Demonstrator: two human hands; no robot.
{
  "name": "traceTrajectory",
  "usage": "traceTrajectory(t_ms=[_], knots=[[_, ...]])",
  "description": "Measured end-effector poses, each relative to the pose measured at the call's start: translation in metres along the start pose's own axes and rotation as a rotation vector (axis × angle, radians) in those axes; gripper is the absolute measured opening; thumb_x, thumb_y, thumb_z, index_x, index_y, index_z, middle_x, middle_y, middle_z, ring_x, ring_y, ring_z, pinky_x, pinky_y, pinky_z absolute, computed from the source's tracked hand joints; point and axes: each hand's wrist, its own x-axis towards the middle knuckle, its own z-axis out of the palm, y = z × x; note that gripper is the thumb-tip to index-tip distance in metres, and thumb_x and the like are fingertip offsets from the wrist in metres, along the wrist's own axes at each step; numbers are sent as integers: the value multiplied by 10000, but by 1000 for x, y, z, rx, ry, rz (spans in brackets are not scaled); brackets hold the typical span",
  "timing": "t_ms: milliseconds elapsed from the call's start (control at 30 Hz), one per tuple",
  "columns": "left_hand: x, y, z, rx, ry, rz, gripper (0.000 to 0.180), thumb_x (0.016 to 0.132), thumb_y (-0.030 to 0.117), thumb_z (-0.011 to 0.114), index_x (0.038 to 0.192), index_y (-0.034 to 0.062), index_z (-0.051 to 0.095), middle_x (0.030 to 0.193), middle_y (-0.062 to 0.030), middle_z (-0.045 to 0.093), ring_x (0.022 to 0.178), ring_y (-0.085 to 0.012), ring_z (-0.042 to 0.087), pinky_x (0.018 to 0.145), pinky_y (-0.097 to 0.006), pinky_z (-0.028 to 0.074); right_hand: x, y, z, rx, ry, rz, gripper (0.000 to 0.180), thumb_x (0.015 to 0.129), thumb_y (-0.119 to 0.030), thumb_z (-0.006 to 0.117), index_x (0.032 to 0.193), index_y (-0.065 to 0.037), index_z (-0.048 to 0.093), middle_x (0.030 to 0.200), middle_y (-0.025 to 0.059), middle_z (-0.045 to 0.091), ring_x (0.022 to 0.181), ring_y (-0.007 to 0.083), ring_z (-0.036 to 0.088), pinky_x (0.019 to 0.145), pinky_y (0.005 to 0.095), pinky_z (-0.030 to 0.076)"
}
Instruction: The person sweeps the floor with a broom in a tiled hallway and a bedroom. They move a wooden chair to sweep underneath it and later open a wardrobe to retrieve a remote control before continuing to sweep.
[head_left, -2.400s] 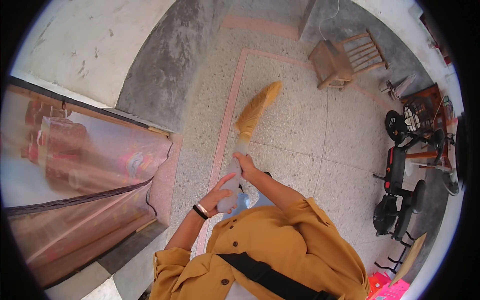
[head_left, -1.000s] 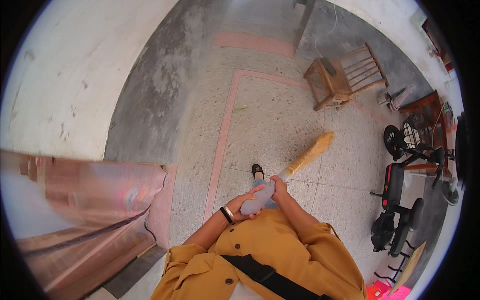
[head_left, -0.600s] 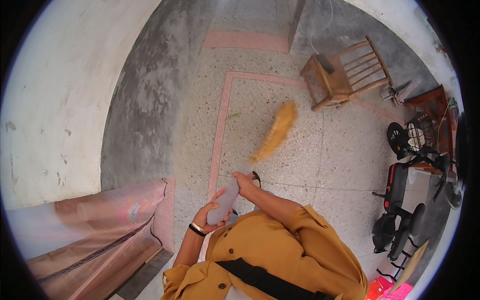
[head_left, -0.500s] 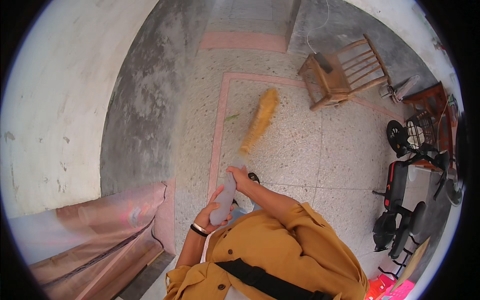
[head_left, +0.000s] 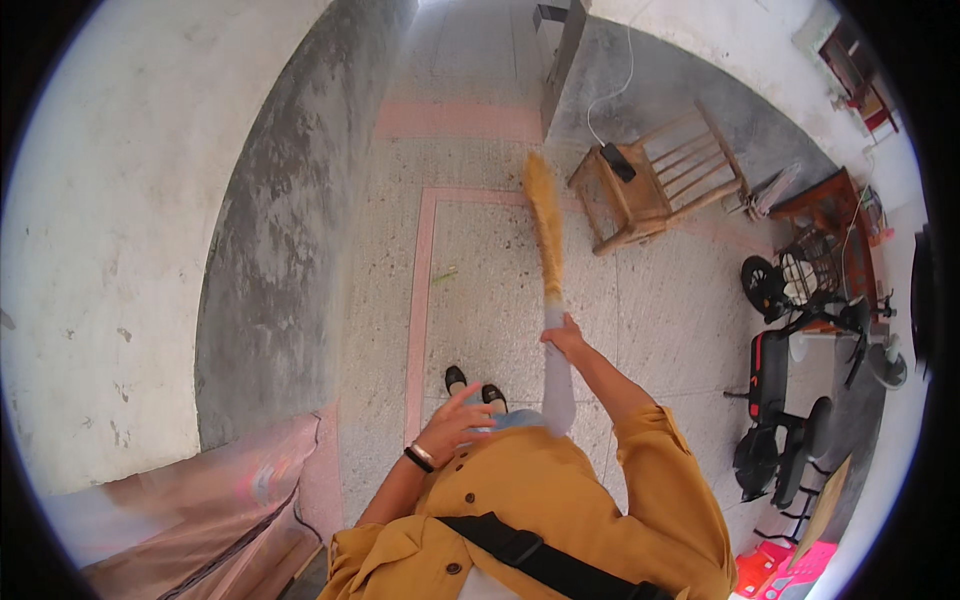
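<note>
The right hand (head_left: 565, 335) has its grip clamped on the broom (head_left: 547, 250), whose yellow bristles reach toward 12 o'clock beside the wooden chair (head_left: 655, 180), while the left hand (head_left: 462, 420) hangs with fingers apart.

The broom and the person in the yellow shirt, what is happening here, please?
A person in a yellow shirt is sweeping a speckled floor. The right hand grips the pale handle of a grass broom, whose bristles reach out near a wooden chair. The left hand, with bands on the wrist, is open and off the handle. A small green scrap lies on the floor.
</note>
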Motion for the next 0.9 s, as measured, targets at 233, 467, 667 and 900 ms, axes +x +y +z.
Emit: traceTrajectory(t_ms=[233,467,667,900], knots=[[-32,16,-91,-375,276,196,501,810,113,533,1260,55,319,1039,-136,525,902,-233,559,765,-348,487,60,-25,-19,-210,-27,265,491,521,-99,687,951,64,517,797,187,560,599,267,559,512,382,482],[-27,-4,-135,-526,464,165,436,796,87,524,1205,43,382,948,-121,554,823,-229,572,733,-330,490,29,-91,76,77,-294,219,340,576,-92,654,862,19,506,607,155,528,473,228,531,406,359,453],[26,25,-119,-379,376,88,402,799,106,528,1183,56,420,929,-98,577,847,-219,567,759,-327,470,23,-146,35,469,-408,209,448,567,-89,655,969,-23,468,670,132,536,495,225,538,431,367,456],[90,82,-96,-436,443,155,382,798,86,524,1165,49,430,887,-90,575,790,-202,579,699,-315,494,134,-123,-14,-4,25,-78,610,550,-98,674,1087,39,420,787,164,558,555,256,551,472,376,467]])
